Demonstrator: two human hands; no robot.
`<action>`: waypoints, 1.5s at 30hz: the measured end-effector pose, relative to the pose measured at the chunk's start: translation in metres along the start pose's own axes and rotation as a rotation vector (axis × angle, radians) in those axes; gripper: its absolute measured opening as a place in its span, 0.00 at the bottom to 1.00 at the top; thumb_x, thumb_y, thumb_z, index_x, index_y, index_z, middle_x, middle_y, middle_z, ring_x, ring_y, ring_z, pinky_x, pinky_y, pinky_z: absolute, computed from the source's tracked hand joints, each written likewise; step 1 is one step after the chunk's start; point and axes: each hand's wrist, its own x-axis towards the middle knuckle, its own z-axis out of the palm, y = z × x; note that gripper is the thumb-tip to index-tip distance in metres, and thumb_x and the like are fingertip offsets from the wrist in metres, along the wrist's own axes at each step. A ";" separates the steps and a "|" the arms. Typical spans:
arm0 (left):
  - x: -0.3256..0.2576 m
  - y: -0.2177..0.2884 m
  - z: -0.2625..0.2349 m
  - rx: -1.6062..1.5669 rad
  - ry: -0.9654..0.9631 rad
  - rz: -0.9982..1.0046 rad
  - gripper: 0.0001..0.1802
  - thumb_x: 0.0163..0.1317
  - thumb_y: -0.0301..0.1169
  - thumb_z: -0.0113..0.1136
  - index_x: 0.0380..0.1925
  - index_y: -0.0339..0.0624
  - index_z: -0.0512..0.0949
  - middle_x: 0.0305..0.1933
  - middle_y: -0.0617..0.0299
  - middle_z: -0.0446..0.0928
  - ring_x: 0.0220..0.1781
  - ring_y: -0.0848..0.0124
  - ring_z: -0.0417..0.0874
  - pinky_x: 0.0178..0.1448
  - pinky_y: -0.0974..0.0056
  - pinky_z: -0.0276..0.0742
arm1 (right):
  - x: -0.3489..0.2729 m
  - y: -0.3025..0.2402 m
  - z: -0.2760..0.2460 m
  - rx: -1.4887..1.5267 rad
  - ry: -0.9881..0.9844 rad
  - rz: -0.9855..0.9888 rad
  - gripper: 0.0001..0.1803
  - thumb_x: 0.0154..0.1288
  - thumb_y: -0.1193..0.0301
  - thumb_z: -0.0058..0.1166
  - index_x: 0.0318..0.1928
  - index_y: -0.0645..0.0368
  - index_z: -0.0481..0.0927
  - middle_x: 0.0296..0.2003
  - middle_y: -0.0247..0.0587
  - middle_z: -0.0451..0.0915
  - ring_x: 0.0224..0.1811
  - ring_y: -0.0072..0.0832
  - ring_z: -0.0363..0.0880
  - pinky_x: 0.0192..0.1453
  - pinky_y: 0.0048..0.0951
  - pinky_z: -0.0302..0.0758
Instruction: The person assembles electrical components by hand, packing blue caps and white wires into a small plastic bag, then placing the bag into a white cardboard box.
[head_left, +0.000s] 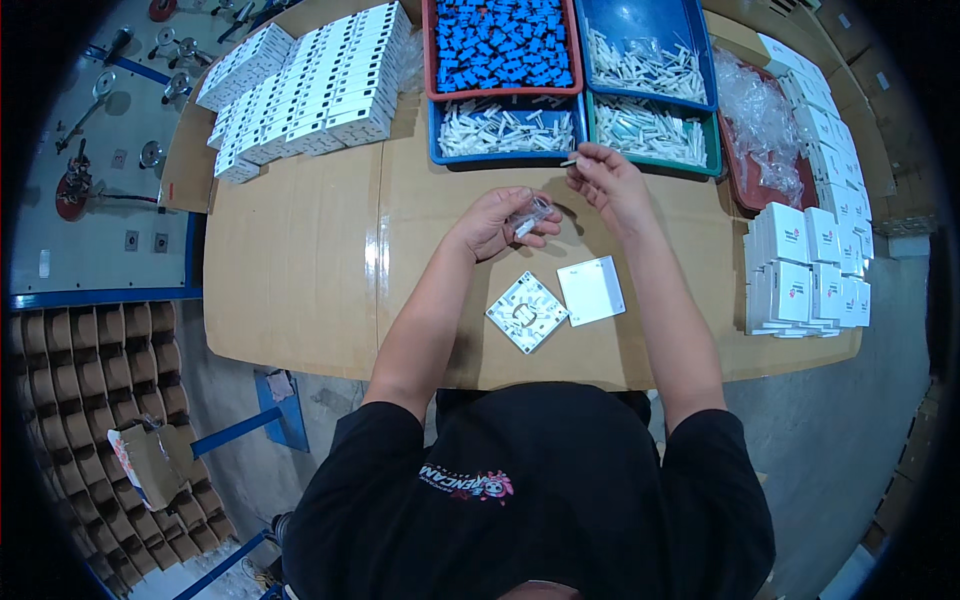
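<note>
My left hand (492, 222) is curled around a small clear plastic bag (538, 212) with a white piece inside it. To its right, my right hand (610, 185) pinches a small thin stick-like piece (568, 163) near the front edge of the trays. Below the hands, a white square panel with cut-outs and a ring-shaped middle (527, 312) lies turned on its corner. Touching or almost touching it is a plain white square plate (592, 290). Both rest on the cardboard-covered table (300, 270).
At the back stand a red tray (429, 60) of blue parts, two blue trays (436, 150) and a green tray (714, 150) of white sticks. Stacked white units (330, 90) fill the back left. White boxes (790, 240) and a red tray of plastic bags (765, 130) line the right.
</note>
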 end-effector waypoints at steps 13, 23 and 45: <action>-0.001 0.000 -0.002 0.059 -0.013 0.019 0.24 0.76 0.44 0.55 0.56 0.31 0.75 0.48 0.49 0.84 0.48 0.61 0.89 0.44 0.61 0.91 | -0.051 0.026 0.036 -0.480 -0.074 -0.128 0.10 0.68 0.77 0.62 0.48 0.67 0.85 0.39 0.40 0.88 0.39 0.22 0.85 0.44 0.23 0.82; -0.002 0.001 0.007 0.089 -0.012 0.027 0.23 0.76 0.43 0.53 0.56 0.32 0.76 0.49 0.49 0.85 0.47 0.61 0.90 0.44 0.61 0.91 | -0.059 0.022 0.036 -0.458 -0.046 -0.127 0.10 0.70 0.79 0.59 0.50 0.68 0.84 0.42 0.43 0.87 0.42 0.24 0.87 0.46 0.27 0.84; -0.004 0.006 0.008 0.077 -0.059 -0.026 0.28 0.74 0.46 0.57 0.60 0.32 0.74 0.54 0.50 0.82 0.50 0.64 0.87 0.50 0.60 0.90 | -0.062 0.029 0.034 -0.849 -0.070 -0.463 0.26 0.60 0.76 0.65 0.60 0.60 0.77 0.43 0.44 0.87 0.44 0.31 0.88 0.48 0.31 0.82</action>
